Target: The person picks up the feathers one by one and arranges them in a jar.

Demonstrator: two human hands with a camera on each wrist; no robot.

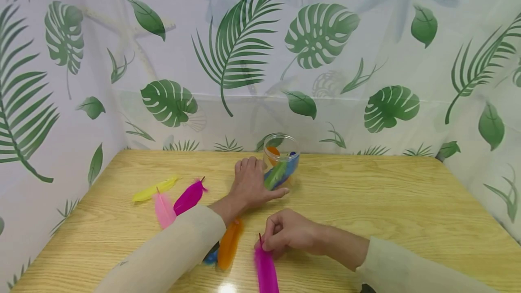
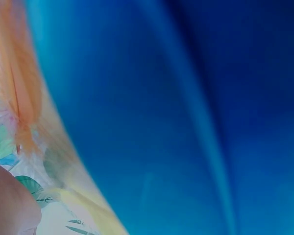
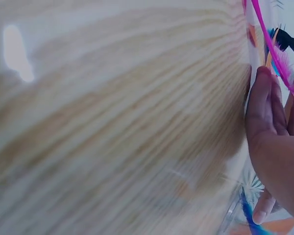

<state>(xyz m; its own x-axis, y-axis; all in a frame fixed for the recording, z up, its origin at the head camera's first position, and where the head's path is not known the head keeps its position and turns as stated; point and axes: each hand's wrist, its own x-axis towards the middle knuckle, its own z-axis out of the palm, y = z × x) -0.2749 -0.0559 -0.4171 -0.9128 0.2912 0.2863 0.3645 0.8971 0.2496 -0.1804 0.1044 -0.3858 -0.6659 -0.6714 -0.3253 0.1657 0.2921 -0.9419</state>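
In the head view, my right hand pinches the quill of a magenta feather between thumb and fingertips, the vane hanging toward the table's near edge. My left hand lies against the near left side of a clear round jar, its thumb stretched out across the front. Inside the jar stand a green feather, a blue feather and an orange one. The right wrist view shows the magenta feather at the right hand.
Left of my left forearm lie a yellow feather, a pink feather and another magenta feather. An orange feather and a partly hidden blue feather lie beside that sleeve. A leaf-print cloth closes off the back.
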